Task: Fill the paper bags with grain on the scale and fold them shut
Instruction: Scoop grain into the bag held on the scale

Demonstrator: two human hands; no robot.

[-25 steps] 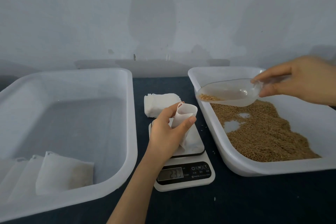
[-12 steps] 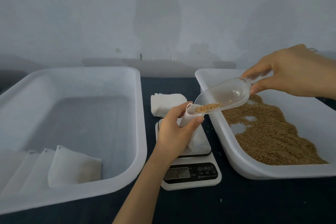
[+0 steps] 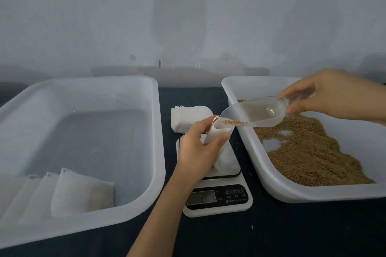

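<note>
A white paper bag stands on the white kitchen scale in the middle. My left hand grips the bag near its top and holds its mouth open. My right hand pinches the handle of a clear plastic scoop, tilted down to the left. The scoop's lip rests over the bag's mouth, with a little brown grain near the lip. Brown grain fills the white tray on the right.
A large white tub on the left holds several filled white bags in its near corner. A stack of flat white bags lies behind the scale. A grey wall stands close behind the dark table.
My right hand has carried the scoop from over the grain tray leftward to the bag's mouth and tipped it down. The scale reading has changed. My left hand keeps its grip on the bag.
</note>
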